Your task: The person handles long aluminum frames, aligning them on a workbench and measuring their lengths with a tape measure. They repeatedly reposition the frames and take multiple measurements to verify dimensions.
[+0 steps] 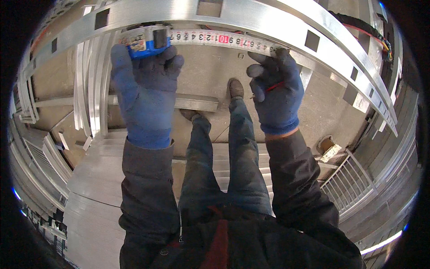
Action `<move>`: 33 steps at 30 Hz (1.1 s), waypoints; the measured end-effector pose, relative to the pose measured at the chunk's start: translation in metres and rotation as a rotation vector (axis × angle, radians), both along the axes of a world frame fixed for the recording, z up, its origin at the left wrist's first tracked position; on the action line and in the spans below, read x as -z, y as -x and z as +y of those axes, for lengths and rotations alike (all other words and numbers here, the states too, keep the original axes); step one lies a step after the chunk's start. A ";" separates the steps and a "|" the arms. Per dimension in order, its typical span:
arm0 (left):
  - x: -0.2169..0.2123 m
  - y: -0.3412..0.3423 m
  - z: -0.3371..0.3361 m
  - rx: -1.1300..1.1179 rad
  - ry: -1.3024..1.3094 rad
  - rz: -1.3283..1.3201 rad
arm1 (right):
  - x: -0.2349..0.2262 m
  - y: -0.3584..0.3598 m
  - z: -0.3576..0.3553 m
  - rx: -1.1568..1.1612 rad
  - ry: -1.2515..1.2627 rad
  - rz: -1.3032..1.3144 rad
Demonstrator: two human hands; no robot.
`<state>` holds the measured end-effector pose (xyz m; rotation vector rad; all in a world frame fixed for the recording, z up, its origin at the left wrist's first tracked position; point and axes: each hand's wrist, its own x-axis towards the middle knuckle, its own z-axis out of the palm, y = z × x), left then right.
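Note:
My gloved left hand [150, 85] is closed around a blue and silver tape measure [143, 40], holding its case up against the near edge of an aluminium beam [255, 20] with square holes. From the case the white tape blade [210, 38] is drawn out to the right along that edge. My gloved right hand [277, 89] pinches the blade's far end between thumb and fingers. A thin red stick-like thing [274, 86] also lies in the right hand's curled fingers; its kind is hidden.
Metal bars [87, 85] stand at the left, and another bar [192, 103] lies across the floor near my shoes. Slatted aluminium panels [96, 193] lie at the lower left. At the right are a barred metal frame [349, 184] and dark cables [367, 29].

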<state>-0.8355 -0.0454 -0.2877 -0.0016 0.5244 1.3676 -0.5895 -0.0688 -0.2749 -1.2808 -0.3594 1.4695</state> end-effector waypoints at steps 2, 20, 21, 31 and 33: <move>-0.002 0.001 -0.002 -0.013 0.030 0.048 | -0.001 0.000 0.001 -0.009 -0.018 0.007; -0.004 0.000 -0.001 -0.015 0.054 0.031 | 0.002 -0.003 0.001 -0.024 -0.009 0.086; -0.004 0.000 -0.001 -0.012 0.051 0.037 | 0.002 -0.002 0.001 -0.023 -0.013 0.085; -0.003 0.000 -0.001 -0.004 0.013 0.021 | -0.001 0.001 -0.001 -0.018 -0.081 -0.045; -0.003 -0.001 -0.002 0.011 -0.009 0.019 | -0.001 0.001 -0.001 -0.025 -0.061 -0.062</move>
